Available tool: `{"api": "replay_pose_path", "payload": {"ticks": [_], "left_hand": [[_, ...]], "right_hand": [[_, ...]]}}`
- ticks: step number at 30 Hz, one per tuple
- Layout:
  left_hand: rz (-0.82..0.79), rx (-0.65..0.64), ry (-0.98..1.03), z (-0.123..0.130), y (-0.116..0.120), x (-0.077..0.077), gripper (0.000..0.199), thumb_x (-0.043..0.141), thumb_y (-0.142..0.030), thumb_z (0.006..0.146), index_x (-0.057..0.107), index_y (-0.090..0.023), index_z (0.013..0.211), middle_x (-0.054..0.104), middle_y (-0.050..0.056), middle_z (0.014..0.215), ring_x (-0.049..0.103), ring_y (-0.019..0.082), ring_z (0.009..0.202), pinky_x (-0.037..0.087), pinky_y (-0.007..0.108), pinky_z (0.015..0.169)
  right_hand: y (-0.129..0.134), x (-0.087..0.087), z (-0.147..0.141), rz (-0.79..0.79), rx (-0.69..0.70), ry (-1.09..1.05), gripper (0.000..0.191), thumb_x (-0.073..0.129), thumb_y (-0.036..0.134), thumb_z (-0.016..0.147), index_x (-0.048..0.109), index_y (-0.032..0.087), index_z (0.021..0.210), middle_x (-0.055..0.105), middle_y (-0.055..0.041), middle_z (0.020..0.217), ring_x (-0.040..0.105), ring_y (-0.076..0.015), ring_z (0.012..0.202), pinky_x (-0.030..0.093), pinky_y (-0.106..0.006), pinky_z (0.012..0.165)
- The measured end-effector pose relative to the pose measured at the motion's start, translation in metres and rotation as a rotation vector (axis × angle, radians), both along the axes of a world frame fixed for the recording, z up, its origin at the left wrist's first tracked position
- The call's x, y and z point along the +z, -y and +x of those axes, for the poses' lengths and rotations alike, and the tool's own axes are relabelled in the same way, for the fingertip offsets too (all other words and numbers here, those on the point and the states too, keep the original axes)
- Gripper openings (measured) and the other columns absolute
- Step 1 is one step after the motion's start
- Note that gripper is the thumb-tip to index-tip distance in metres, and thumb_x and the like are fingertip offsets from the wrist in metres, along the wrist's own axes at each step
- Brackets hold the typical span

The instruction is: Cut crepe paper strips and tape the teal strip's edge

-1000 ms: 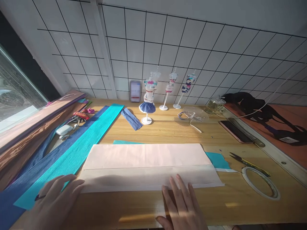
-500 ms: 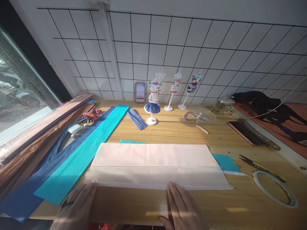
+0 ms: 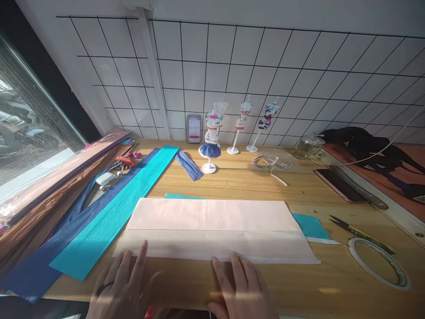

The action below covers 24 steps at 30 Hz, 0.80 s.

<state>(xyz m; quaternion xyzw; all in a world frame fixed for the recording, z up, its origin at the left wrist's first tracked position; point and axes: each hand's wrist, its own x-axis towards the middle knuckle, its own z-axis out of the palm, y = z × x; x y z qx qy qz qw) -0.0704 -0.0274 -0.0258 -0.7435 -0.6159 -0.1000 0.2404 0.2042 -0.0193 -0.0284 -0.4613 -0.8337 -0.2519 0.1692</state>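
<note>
A pale pink paper sheet (image 3: 215,217) with a lengthwise crease lies flat on the wooden table (image 3: 232,186). At its near left edge rests my left hand (image 3: 121,283), a dark ring on one finger, index finger stretched out on the paper. My right hand (image 3: 241,283) touches the near edge right of the middle with its fingers spread. Neither hand grips anything. Turquoise paper (image 3: 310,226) shows from under the sheet at its right end.
Turquoise (image 3: 119,212) and blue strips (image 3: 36,266) lie at the left. Small mannequins (image 3: 212,133) stand at the back. At the right are scissors (image 3: 361,233), a tape roll (image 3: 352,252) and a phone (image 3: 341,185).
My left hand has moved right and its index finger now reaches onto the paper. The fingers of my right hand have spread, the index finger shifting left.
</note>
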Motion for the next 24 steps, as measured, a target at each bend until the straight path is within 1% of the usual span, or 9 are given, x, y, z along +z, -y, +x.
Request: {"api": "replay_pose_path", "payload": {"ticks": [2,3,6,8,13,16,19,22,24], "left_hand": [[-0.040,0.062,-0.037,0.016,-0.004,0.014,0.070,0.043,-0.047,0.084,0.019,-0.011,0.139,0.061,0.020,0.104,0.059,0.035,0.096,0.046,0.045,0.077],[-0.061,0.100,-0.050,0.022,-0.006,0.021,0.071,0.040,-0.049,0.084,0.021,-0.007,0.138,0.063,0.020,0.098,0.061,0.033,0.089,0.046,0.043,0.072],[-0.157,0.248,-0.083,0.038,-0.012,0.039,0.079,0.031,-0.057,0.084,0.033,0.009,0.128,0.063,0.021,0.080,0.061,0.031,0.073,0.043,0.039,0.063],[-0.194,0.318,-0.120,0.047,-0.016,0.046,0.084,0.028,-0.061,0.083,0.040,0.012,0.122,0.062,0.021,0.073,0.060,0.031,0.067,0.041,0.040,0.063],[-0.194,0.386,-0.201,0.058,-0.020,0.047,0.076,0.027,-0.061,0.083,0.053,0.003,0.115,0.057,0.013,0.063,0.055,0.027,0.055,0.038,0.043,0.065],[-0.198,0.379,-0.223,0.059,-0.020,0.047,0.073,0.026,-0.060,0.083,0.052,-0.002,0.119,0.054,0.009,0.061,0.053,0.026,0.054,0.037,0.045,0.067],[-0.195,0.381,-0.239,0.058,-0.019,0.047,0.071,0.026,-0.061,0.083,0.053,-0.007,0.120,0.052,0.008,0.065,0.053,0.026,0.057,0.036,0.042,0.067],[-0.163,0.417,-0.233,0.059,-0.019,0.046,0.067,0.027,-0.062,0.083,0.056,-0.013,0.117,0.050,0.006,0.065,0.052,0.023,0.058,0.034,0.038,0.067],[-0.150,0.432,-0.238,0.060,-0.019,0.045,0.066,0.026,-0.062,0.084,0.056,-0.014,0.119,0.049,0.005,0.064,0.051,0.022,0.057,0.033,0.036,0.066]], "right_hand": [[0.001,0.000,-0.008,-0.014,-0.047,-0.042,0.070,0.042,0.076,0.068,0.057,0.026,0.116,0.065,-0.0164,0.096,0.057,-0.0316,0.082,0.038,-0.044,0.075],[0.001,-0.001,-0.011,-0.028,-0.085,-0.078,0.071,0.044,0.077,0.066,0.058,0.027,0.114,0.065,-0.0165,0.096,0.057,-0.0332,0.082,0.038,-0.046,0.076],[0.003,-0.001,-0.018,-0.075,-0.135,-0.123,0.073,0.050,0.078,0.059,0.061,0.027,0.110,0.065,-0.0164,0.096,0.056,-0.0359,0.084,0.038,-0.050,0.076],[0.004,-0.002,-0.020,-0.095,-0.147,-0.124,0.073,0.051,0.078,0.058,0.062,0.026,0.108,0.064,-0.0163,0.097,0.056,-0.0366,0.085,0.039,-0.051,0.077],[0.006,-0.005,-0.019,-0.117,-0.161,-0.105,0.072,0.047,0.079,0.061,0.061,0.028,0.110,0.065,-0.0165,0.099,0.056,-0.0365,0.087,0.039,-0.051,0.077],[0.007,-0.006,-0.017,-0.124,-0.161,-0.100,0.071,0.046,0.078,0.063,0.061,0.028,0.110,0.064,-0.0160,0.101,0.056,-0.0361,0.087,0.039,-0.052,0.076],[0.005,-0.005,-0.012,-0.102,-0.149,-0.096,0.067,0.045,0.075,0.067,0.061,0.026,0.109,0.063,-0.0165,0.106,0.056,-0.0372,0.090,0.039,-0.053,0.076],[0.000,-0.002,-0.017,-0.033,0.010,-0.032,0.061,0.041,0.064,0.078,0.060,0.016,0.111,0.059,-0.0195,0.115,0.050,-0.0405,0.103,0.031,-0.057,0.086],[-0.005,-0.003,-0.031,-0.001,0.126,-0.069,0.052,0.034,0.048,0.087,0.059,0.010,0.112,0.057,-0.0190,0.120,0.047,-0.0377,0.112,0.023,-0.054,0.097]]}}
